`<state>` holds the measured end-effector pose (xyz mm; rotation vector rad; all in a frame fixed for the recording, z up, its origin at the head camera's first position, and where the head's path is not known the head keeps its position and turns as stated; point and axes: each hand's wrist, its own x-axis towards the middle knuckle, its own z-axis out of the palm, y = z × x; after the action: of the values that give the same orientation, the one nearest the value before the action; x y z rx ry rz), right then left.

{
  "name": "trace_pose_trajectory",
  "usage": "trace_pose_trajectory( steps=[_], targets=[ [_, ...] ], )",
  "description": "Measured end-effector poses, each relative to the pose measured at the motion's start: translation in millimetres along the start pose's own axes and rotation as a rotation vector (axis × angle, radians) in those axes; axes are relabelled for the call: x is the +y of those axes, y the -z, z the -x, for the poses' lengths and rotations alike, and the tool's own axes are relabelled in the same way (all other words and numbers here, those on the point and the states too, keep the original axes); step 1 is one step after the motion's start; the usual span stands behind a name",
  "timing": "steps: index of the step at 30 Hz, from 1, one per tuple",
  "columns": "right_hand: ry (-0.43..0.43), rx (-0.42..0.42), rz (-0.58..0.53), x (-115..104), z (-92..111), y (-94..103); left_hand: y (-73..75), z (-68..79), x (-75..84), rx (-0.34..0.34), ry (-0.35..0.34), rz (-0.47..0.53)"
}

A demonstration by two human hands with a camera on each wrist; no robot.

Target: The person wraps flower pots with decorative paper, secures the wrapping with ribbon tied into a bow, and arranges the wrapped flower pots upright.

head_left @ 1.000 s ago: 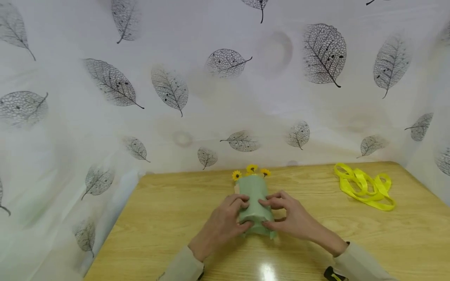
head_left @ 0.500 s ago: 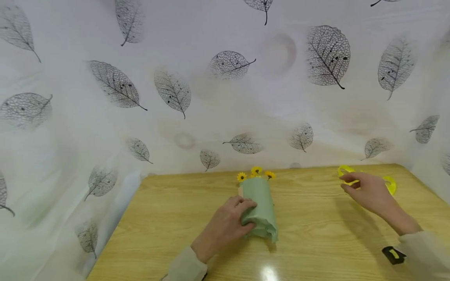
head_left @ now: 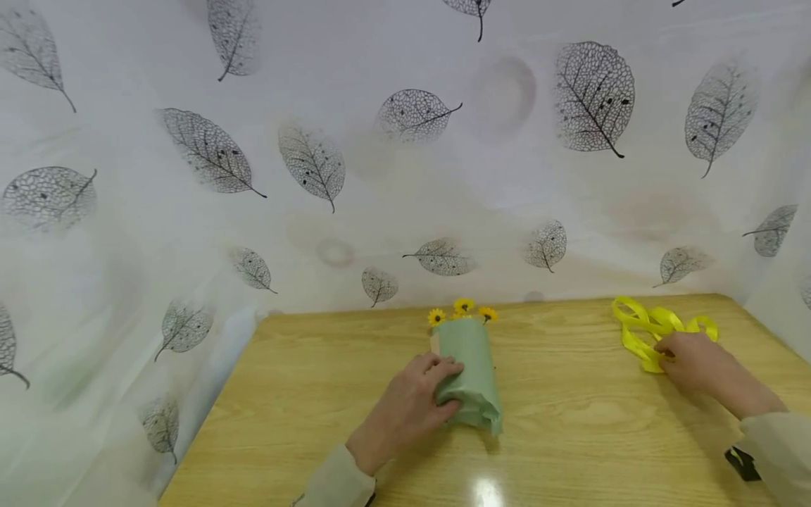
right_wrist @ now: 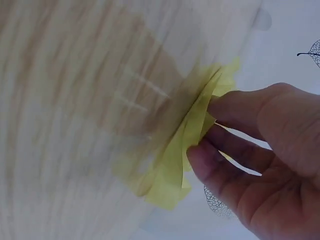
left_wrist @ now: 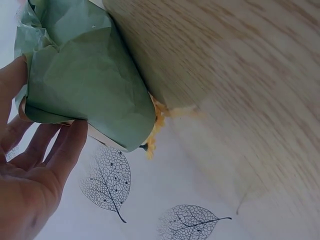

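A bouquet rolled in green wrapping paper (head_left: 470, 362) lies on the wooden table, with small yellow flowers (head_left: 464, 305) poking out of its far end. My left hand (head_left: 405, 401) grips the near left part of the wrap, thumb and fingers bent against the paper (left_wrist: 85, 75). Off to the right, my right hand (head_left: 703, 370) is at a loose heap of yellow ribbon (head_left: 662, 320). In the right wrist view, the thumb and fingers of that hand (right_wrist: 265, 155) pinch a folded part of the ribbon (right_wrist: 172, 170).
The wooden table (head_left: 304, 380) reaches back to a white curtain (head_left: 380, 197) printed with dark leaves. The ribbon heap lies near the table's back right corner. A black band (head_left: 743, 463) shows at the right sleeve.
My right hand has left the green wrap, moved right to the ribbon and taken hold of it. My left hand has stayed on the bouquet.
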<state>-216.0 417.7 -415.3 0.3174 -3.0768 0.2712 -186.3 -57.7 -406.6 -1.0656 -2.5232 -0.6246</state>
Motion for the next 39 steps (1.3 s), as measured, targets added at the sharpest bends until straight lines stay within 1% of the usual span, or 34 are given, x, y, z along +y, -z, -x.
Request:
trace_pose_trajectory(
  steps=[3,5,8,11,14,15,16,18,19,21,23,25,28,30,32,34,37,39],
  targets=[
    [-0.006,0.033,-0.017,-0.8,3.8,-0.3,-0.4,0.2,-0.1,0.003,-0.001,-0.003],
    [-0.01,0.099,-0.01,-2.5,6.4,0.6,-0.5,0.4,-0.2,0.003,0.0,0.001],
    [0.006,0.278,0.006,-6.7,7.9,3.3,-0.7,0.7,-0.2,0.001,0.004,0.005],
    [0.04,0.521,0.014,-15.4,5.1,10.2,-0.9,1.0,0.1,-0.009,0.01,0.001],
    [0.053,0.712,-0.029,-29.3,-1.3,24.3,-0.3,0.6,0.2,-0.023,0.019,0.012],
    [0.053,0.757,-0.064,-34.5,-3.8,29.4,0.2,0.3,0.0,-0.027,0.021,0.018],
    [0.047,0.78,-0.117,-40.4,-6.1,34.5,0.7,-0.2,-0.3,-0.031,0.026,0.031],
    [0.011,0.777,-0.243,-52.3,-10.3,44.7,1.9,-2.1,-1.6,-0.041,0.03,0.06],
    [-0.008,0.76,-0.306,-58.1,-12.0,49.4,2.5,-3.5,-2.6,-0.048,0.032,0.075],
    [-0.063,0.704,-0.426,-69.6,-14.6,57.4,3.3,-6.7,-5.0,-0.065,0.035,0.097],
    [-0.092,0.657,-0.492,-79.7,-16.6,62.6,3.7,-9.9,-7.4,-0.086,0.037,0.11],
    [-0.075,0.646,-0.514,-88.2,-18.8,64.3,3.2,-12.2,-9.3,-0.113,0.044,0.118],
    [-0.017,0.665,-0.501,-98.5,-22.0,62.3,1.8,-14.1,-11.0,-0.15,0.055,0.12],
    [0.008,0.663,-0.487,-104.0,-24.7,60.5,1.7,-15.8,-12.0,-0.168,0.065,0.122],
    [0.008,0.629,-0.496,-108.3,-26.6,59.5,2.0,-17.2,-12.1,-0.179,0.077,0.118],
    [-0.009,0.576,-0.526,-111.7,-29.2,59.2,2.3,-18.4,-11.7,-0.185,0.085,0.109],
    [-0.041,0.489,-0.578,-115.9,-34.6,59.2,3.7,-19.6,-9.0,-0.195,0.084,0.094],
    [-0.047,0.455,-0.599,-119.7,-40.3,59.0,4.6,-20.2,-6.6,-0.198,0.082,0.087]
  ],
)
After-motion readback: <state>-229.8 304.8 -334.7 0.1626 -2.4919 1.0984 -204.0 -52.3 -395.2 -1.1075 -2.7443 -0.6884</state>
